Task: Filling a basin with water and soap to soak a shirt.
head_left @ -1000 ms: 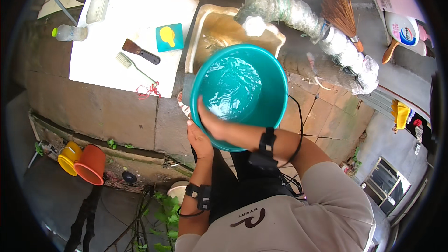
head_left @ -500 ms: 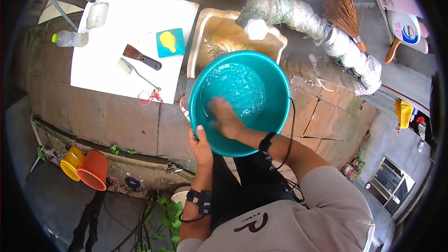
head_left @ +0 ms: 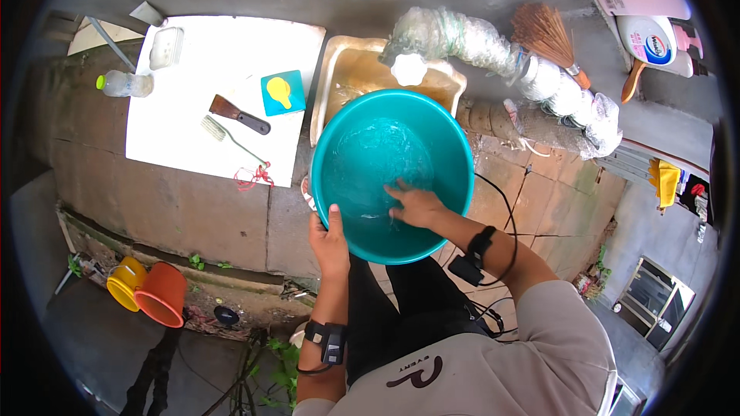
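At the centre of the head view, basin [head_left: 455,158]: teal, round, above the legs [head_left: 420,293], overlapping the tub [head_left: 322,96] in view; support underneath hidden.
Water [head_left: 370,142]: clear, rippled, pooled in the basin.
Left hand [head_left: 330,246]: clamped on the basin's near left rim, thumb over the edge.
Right hand [head_left: 420,208]: inside the basin, fingers apart, tips at the water.
Tub: cream rim, brownish inside; contents hard to tell.
Bottle [head_left: 127,85]: clear, green-capped, lying at the left edge of the board [head_left: 185,108].
Buckets [head_left: 160,293]: yellow and orange, side by side at lower left, tilted.
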`<act>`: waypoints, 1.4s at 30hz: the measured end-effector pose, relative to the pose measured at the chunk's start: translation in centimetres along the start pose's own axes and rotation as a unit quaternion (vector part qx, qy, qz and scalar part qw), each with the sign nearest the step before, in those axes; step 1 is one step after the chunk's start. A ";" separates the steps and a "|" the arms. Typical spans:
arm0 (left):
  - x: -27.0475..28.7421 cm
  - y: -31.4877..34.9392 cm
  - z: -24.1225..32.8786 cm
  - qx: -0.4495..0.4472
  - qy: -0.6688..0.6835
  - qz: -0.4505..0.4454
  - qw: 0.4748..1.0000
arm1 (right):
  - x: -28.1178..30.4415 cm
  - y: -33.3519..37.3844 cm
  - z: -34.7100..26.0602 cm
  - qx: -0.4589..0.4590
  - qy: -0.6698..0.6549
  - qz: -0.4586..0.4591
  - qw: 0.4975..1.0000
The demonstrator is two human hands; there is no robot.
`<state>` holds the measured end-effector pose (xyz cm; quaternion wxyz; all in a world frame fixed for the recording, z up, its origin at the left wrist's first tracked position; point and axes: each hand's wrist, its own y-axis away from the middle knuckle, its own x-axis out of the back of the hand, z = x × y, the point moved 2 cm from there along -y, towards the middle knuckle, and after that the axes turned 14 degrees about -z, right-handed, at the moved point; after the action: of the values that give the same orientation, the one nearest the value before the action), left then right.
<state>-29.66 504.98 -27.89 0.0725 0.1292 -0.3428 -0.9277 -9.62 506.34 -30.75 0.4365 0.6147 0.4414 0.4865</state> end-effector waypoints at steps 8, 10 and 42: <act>2.0 -0.8 0.7 0.011 -0.050 -0.007 0.999 | 8.4 2.6 8.9 -0.040 -0.049 0.452 0.890; 2.0 -1.0 0.3 0.011 -0.078 -0.020 0.997 | 7.9 1.3 11.4 -0.067 -0.207 0.187 0.958; -1.0 0.0 10.5 0.084 -0.049 -0.065 0.993 | 8.2 5.2 15.6 0.161 -0.500 0.028 0.850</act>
<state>-31.74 511.70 -20.01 -0.0163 0.1112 -0.4131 -0.9037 7.51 511.40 -26.21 0.4794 0.8486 0.2185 0.0470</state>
